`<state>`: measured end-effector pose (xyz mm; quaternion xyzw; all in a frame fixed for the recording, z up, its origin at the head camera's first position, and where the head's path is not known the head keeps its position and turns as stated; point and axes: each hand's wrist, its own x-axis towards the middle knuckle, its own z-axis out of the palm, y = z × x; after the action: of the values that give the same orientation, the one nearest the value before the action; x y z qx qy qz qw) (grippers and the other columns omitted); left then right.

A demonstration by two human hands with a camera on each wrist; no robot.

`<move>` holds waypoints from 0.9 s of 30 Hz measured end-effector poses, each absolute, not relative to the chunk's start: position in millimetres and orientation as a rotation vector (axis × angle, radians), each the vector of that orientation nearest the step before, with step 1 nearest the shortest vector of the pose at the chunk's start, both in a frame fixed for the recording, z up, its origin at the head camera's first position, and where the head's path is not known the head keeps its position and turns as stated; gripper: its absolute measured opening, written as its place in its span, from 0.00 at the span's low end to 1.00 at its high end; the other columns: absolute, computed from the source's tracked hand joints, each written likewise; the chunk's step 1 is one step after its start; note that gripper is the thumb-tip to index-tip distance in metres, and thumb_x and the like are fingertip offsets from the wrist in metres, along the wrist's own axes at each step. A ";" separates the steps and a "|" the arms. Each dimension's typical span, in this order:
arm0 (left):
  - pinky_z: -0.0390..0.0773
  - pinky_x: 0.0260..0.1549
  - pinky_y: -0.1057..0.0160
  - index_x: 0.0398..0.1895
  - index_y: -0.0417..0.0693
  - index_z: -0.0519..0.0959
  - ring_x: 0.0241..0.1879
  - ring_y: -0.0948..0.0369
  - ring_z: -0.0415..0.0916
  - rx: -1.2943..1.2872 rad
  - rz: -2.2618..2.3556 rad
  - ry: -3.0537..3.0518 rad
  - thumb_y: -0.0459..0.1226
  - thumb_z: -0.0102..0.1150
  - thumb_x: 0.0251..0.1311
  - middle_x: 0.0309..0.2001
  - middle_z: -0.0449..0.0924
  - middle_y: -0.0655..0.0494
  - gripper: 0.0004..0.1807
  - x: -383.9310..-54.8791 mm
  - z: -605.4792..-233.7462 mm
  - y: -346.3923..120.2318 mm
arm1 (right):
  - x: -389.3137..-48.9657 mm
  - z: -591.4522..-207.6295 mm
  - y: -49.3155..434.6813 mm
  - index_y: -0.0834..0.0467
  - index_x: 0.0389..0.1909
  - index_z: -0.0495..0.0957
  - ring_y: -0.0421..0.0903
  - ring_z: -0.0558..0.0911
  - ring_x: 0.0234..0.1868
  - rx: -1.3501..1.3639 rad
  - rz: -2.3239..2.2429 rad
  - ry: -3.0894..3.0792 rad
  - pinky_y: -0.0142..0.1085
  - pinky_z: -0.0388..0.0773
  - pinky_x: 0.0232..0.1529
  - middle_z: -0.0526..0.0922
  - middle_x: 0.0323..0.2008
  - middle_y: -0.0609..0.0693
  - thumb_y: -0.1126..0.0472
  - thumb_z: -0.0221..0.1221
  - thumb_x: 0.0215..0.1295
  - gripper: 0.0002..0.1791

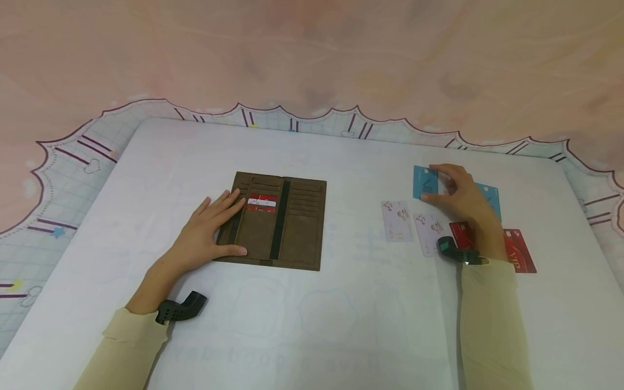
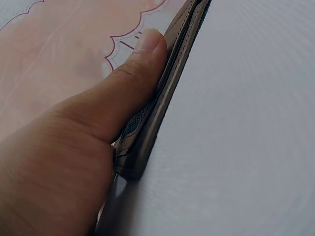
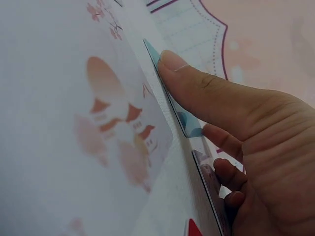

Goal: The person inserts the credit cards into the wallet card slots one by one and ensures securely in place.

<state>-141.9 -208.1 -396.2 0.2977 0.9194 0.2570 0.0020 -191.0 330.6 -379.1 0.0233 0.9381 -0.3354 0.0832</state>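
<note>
A brown long wallet (image 1: 302,238) lies unfolded, with red and white cards (image 1: 261,202) showing in its left-hand slots. My left hand (image 1: 202,233) rests on the wallet's left side, fingers spread and thumb (image 2: 142,59) against its near edge. Over on the right, my right hand (image 1: 465,197) pinches a blue card (image 1: 424,181) by opposite edges between thumb and forefinger. In the right wrist view the thumb (image 3: 189,81) lies against that blue card (image 3: 184,118). A pale card (image 1: 443,184) shows partly beneath the hand.
Two pale flowered cards (image 1: 397,221) lie left of the right wrist. Another blue card (image 1: 491,197) shows behind the right hand, and red cards (image 1: 520,250) lie partly under the forearm. A white sheet (image 1: 341,314) covers the table, with a patterned cloth (image 1: 312,122) beyond it.
</note>
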 end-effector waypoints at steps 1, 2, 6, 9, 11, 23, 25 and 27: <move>0.35 0.70 0.48 0.74 0.45 0.56 0.74 0.51 0.40 0.933 0.804 2.885 0.58 0.69 0.46 0.74 0.48 0.47 0.55 -142.0 -396.2 -208.4 | -191.0 -379.0 330.4 0.44 0.73 0.57 0.65 0.57 0.68 0.064 -0.999 2.804 0.63 0.60 0.60 0.49 0.73 0.56 0.44 0.67 0.55 0.46; 0.35 0.70 0.48 0.74 0.45 0.56 0.74 0.51 0.40 0.931 0.803 2.885 0.58 0.69 0.46 0.74 0.48 0.47 0.55 -141.9 -396.0 -208.4 | -191.1 -379.0 330.3 0.44 0.73 0.57 0.65 0.57 0.67 0.059 -0.998 2.808 0.63 0.60 0.61 0.49 0.73 0.56 0.44 0.67 0.54 0.46; 0.34 0.70 0.49 0.74 0.46 0.56 0.74 0.52 0.39 0.925 0.799 2.878 0.59 0.69 0.46 0.75 0.48 0.48 0.55 -141.5 -394.7 -208.2 | -191.4 -379.2 330.3 0.44 0.73 0.57 0.66 0.58 0.66 0.062 -0.984 2.808 0.63 0.62 0.60 0.49 0.73 0.56 0.44 0.67 0.55 0.46; 0.34 0.70 0.48 0.74 0.46 0.55 0.74 0.51 0.39 0.925 0.804 2.874 0.59 0.68 0.47 0.75 0.47 0.48 0.55 -141.0 -393.1 -207.4 | -192.3 -379.5 330.7 0.45 0.73 0.57 0.66 0.58 0.65 0.060 -0.980 2.802 0.64 0.61 0.60 0.48 0.73 0.59 0.46 0.67 0.56 0.45; 0.34 0.70 0.48 0.74 0.45 0.55 0.74 0.51 0.39 0.924 0.805 2.872 0.59 0.68 0.47 0.75 0.47 0.48 0.55 -140.7 -392.5 -207.2 | -192.5 -379.4 330.4 0.44 0.73 0.56 0.66 0.58 0.64 0.055 -0.974 2.808 0.64 0.62 0.59 0.48 0.72 0.60 0.46 0.67 0.57 0.45; 0.34 0.70 0.49 0.74 0.47 0.55 0.74 0.51 0.39 0.917 0.794 2.871 0.57 0.70 0.45 0.75 0.47 0.48 0.55 -143.1 -393.1 -208.4 | -191.3 -372.7 322.7 0.55 0.72 0.56 0.60 0.67 0.46 0.055 -0.968 2.915 0.47 0.68 0.43 0.49 0.63 0.62 0.51 0.70 0.55 0.47; 0.34 0.70 0.49 0.74 0.47 0.55 0.74 0.51 0.39 0.911 0.794 2.872 0.57 0.71 0.45 0.75 0.47 0.48 0.55 -142.8 -393.9 -208.3 | -191.0 -371.2 320.8 0.54 0.72 0.55 0.60 0.67 0.46 0.075 -0.988 2.915 0.46 0.68 0.43 0.48 0.62 0.62 0.53 0.70 0.54 0.48; 0.34 0.70 0.49 0.74 0.46 0.55 0.74 0.52 0.39 0.906 0.798 2.874 0.57 0.71 0.45 0.75 0.47 0.49 0.55 -142.3 -394.7 -208.3 | -190.9 -370.5 319.2 0.53 0.73 0.54 0.60 0.67 0.46 0.082 -0.999 2.916 0.47 0.69 0.43 0.47 0.63 0.62 0.54 0.71 0.54 0.48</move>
<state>-142.3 -208.3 -394.7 0.2905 0.9219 0.2562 0.0123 -190.9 319.2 -370.5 0.0266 0.9453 -0.3239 0.0289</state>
